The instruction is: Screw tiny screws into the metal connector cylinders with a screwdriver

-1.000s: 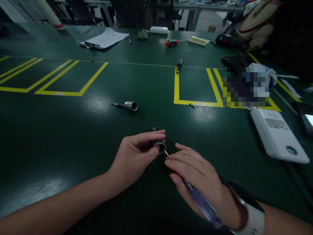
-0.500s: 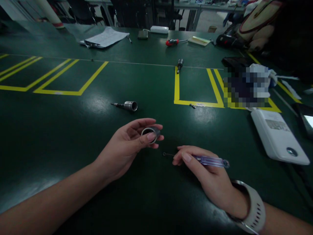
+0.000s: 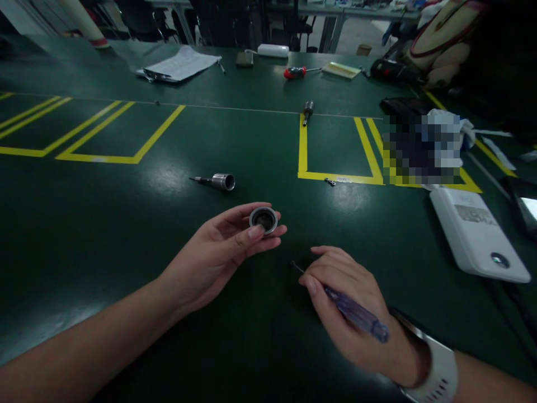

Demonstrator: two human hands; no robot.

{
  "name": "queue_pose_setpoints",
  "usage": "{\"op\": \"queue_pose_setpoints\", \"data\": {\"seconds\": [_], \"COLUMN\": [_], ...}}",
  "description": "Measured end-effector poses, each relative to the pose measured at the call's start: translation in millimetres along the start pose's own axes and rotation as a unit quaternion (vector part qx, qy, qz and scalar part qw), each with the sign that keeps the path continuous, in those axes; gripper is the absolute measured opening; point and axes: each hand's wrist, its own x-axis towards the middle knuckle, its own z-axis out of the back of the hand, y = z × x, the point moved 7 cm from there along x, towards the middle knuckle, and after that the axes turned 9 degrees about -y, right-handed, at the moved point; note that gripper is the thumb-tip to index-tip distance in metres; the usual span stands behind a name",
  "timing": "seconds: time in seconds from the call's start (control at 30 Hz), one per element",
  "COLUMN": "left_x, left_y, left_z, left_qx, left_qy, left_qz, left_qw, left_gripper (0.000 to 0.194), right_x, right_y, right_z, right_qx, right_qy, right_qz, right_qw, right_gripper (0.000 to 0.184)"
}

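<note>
Between the thumb and fingers of my left hand [image 3: 226,240] is a short metal sleeve [image 3: 274,219], its round opening facing up towards me. My right hand [image 3: 348,291] grips a screwdriver with a clear purple handle [image 3: 358,314]. The thin shaft points up and left, and a small dark ring-like piece [image 3: 292,263] shows at its tip, a short way below and right of the sleeve. Beyond my left hand a metal cylinder with a thin dark rod [image 3: 218,181] lies on the green table [image 3: 251,347].
A white device [image 3: 478,235] lies at the right. Small metal parts [image 3: 330,182] sit by the yellow tape [image 3: 302,145], near another metal tool piece [image 3: 309,112]. Farther back are a red screwdriver [image 3: 295,73], papers on a clipboard [image 3: 180,64] and a white box [image 3: 272,51].
My left hand has tipped the sleeve so its opening faces more upward. My right hand has turned the screwdriver, its handle end swinging down towards me and its tip shifting slightly right.
</note>
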Motion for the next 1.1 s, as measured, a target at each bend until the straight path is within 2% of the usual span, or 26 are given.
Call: {"op": "queue_pose_setpoints", "data": {"seconds": [0.13,0.3,0.37,0.47,0.7,1.1], "left_x": [-1.1,-1.7,-2.6,-4.8,-8.3,-12.9], "left_y": [-1.9,-0.2,-1.0,-0.7,-0.2,-5.9], "left_z": [0.6,6.2,5.8,1.8,-7.6,-9.4], "left_qx": [0.019,0.102,0.127,0.164,0.201,0.240], "left_qy": [-0.012,-0.034,-0.029,-0.010,0.013,-0.014], "left_qz": [-0.010,-0.041,-0.066,-0.084,-0.117,-0.165], "left_qw": [1.000,0.993,0.989,0.983,0.973,0.957], "left_gripper": [0.032,0.034,0.033,0.029,0.026,0.017], "right_x": [0.2,3.2,3.5,3.3,2.2,-1.9], "right_y": [-2.6,9.0,15.8,21.6,18.2,19.1], "right_z": [-2.1,13.6,17.4,16.9,7.4,0.3], "right_qx": [0.012,0.026,0.028,0.024,0.022,-0.012], "right_qy": [0.003,-0.078,-0.088,-0.079,-0.062,-0.041], "right_qz": [0.001,0.042,0.073,0.103,0.093,0.107], "right_qw": [1.000,0.996,0.993,0.991,0.993,0.993], "right_gripper": [0.014,0.020,0.022,0.023,0.021,0.023]}}
